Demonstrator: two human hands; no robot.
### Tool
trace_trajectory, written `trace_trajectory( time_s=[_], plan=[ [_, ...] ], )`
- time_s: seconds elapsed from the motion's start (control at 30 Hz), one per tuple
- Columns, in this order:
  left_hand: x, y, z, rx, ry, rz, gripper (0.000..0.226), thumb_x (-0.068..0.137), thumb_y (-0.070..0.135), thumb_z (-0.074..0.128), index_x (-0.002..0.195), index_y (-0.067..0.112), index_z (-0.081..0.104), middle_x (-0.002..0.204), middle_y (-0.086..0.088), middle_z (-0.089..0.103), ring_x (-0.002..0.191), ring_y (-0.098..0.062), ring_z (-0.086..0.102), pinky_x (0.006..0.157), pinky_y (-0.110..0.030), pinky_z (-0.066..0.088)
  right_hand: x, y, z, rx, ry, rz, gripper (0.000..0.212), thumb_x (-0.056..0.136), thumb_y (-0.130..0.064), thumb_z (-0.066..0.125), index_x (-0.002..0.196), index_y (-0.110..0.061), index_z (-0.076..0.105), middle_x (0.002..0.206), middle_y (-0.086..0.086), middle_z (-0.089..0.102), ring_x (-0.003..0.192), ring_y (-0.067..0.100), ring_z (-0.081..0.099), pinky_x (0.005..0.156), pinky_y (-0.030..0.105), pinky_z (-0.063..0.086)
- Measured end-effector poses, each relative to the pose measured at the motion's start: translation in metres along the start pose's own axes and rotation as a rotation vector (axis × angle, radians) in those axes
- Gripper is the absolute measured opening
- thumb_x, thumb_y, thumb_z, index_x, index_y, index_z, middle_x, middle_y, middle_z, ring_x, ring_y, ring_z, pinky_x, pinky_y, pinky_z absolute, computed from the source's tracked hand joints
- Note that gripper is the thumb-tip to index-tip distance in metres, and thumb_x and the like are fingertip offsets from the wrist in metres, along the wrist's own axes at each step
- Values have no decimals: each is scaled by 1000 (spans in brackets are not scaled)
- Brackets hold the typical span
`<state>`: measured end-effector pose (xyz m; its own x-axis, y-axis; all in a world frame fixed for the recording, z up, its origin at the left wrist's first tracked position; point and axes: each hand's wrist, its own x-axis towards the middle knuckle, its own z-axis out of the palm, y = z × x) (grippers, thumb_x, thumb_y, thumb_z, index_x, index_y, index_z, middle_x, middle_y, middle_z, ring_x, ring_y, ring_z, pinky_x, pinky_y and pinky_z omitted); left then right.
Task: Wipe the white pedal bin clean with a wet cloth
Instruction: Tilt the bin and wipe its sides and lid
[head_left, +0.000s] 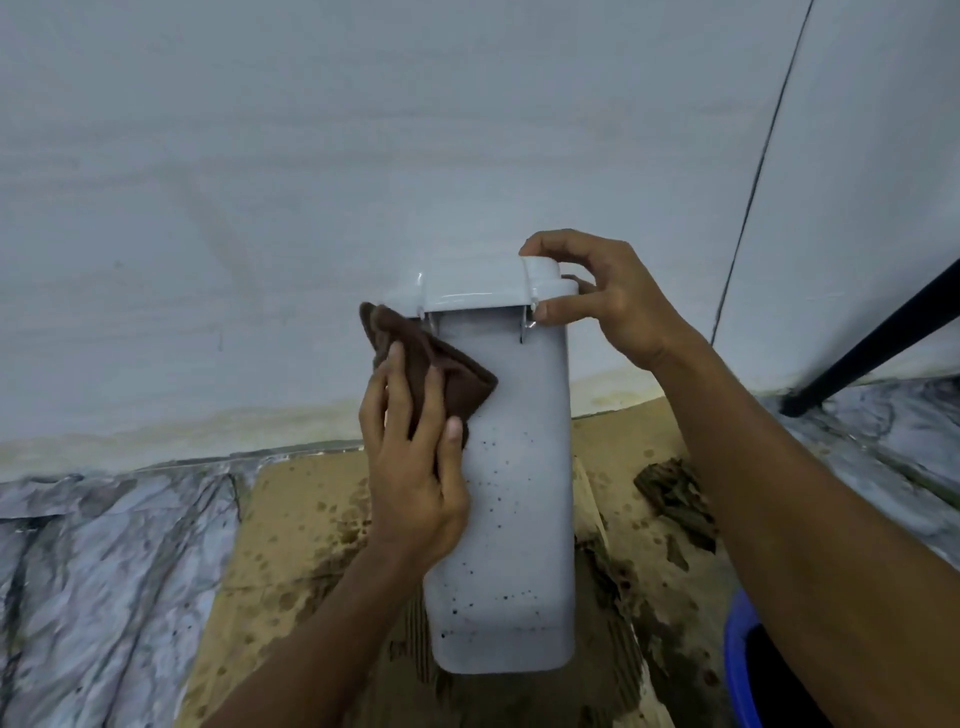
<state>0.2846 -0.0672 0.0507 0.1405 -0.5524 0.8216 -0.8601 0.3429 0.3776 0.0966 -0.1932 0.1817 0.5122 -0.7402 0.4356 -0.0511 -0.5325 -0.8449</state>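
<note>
The white pedal bin (519, 493) stands upright on wet cardboard, its back panel facing me and speckled with small dark spots. My left hand (415, 457) presses a brown cloth (441, 374) against the bin's upper left side, fingers spread over the cloth. My right hand (613, 306) grips the right end of the bin's lid (478, 291), thumb on the hinge corner and fingers curled over the top.
A sheet of brown cardboard (291, 530) lies under the bin, stained with wet patches. A white wall (363, 156) stands close behind. A blue bucket rim (737, 654) sits at the lower right. A black bar (883, 332) leans at the right.
</note>
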Motion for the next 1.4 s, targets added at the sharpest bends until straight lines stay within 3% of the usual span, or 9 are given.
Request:
trace_trajectory(
  time_s=[0.1,0.3,0.53,0.77,1.0,1.13,1.3,1.4],
  plan=[
    [-11,-7,-1,256,-95,248,40,108,34,41,139,12,51,147,-24,46,144,-40,25,119,-50,28,0,3,-2,20,9,1,47,60,-9,75,106,-10,66,104,-6,62,105,10,57,89,30,48],
    [10,8,5,374,-212,257,61,108,44,27,163,18,21,172,-11,10,158,-34,3,127,-52,0,4,5,-2,8,1,-30,38,62,-10,75,99,-16,67,100,-10,63,103,10,58,89,31,48],
    [-44,-14,-12,383,-448,517,63,108,44,32,164,19,18,172,-9,8,159,-29,9,128,-49,2,4,6,0,13,3,-33,37,62,-13,76,97,-12,66,99,-7,62,102,10,57,89,33,46],
    [-3,-11,-10,289,-276,244,66,107,46,33,164,19,15,173,-10,2,159,-32,3,128,-48,-1,5,-3,18,-1,-20,-41,35,65,-15,76,98,-15,64,101,-4,58,103,15,53,87,32,42],
    [-29,-5,-2,342,-382,432,66,108,45,36,164,15,19,172,-13,9,158,-32,10,128,-50,3,1,6,9,47,54,-26,37,64,-9,74,100,-13,67,106,-9,62,105,9,56,89,27,47],
    [-42,-17,-12,288,-362,359,69,105,48,39,164,20,16,172,-10,6,159,-32,9,128,-48,2,2,6,11,42,51,-24,40,64,-11,75,104,-12,67,108,-8,62,105,8,56,88,23,47],
    [9,-17,-13,174,-273,254,70,103,45,45,162,15,22,172,-11,5,159,-33,1,127,-53,1,2,6,12,50,63,-25,44,64,-11,75,106,-14,67,113,-3,62,109,11,56,91,24,47],
    [25,-16,-11,136,-271,245,67,104,41,45,161,14,25,171,-10,8,159,-32,0,127,-53,1,1,7,13,26,56,-47,45,66,-11,74,110,-5,66,111,-3,61,114,24,56,94,33,46]
  ],
)
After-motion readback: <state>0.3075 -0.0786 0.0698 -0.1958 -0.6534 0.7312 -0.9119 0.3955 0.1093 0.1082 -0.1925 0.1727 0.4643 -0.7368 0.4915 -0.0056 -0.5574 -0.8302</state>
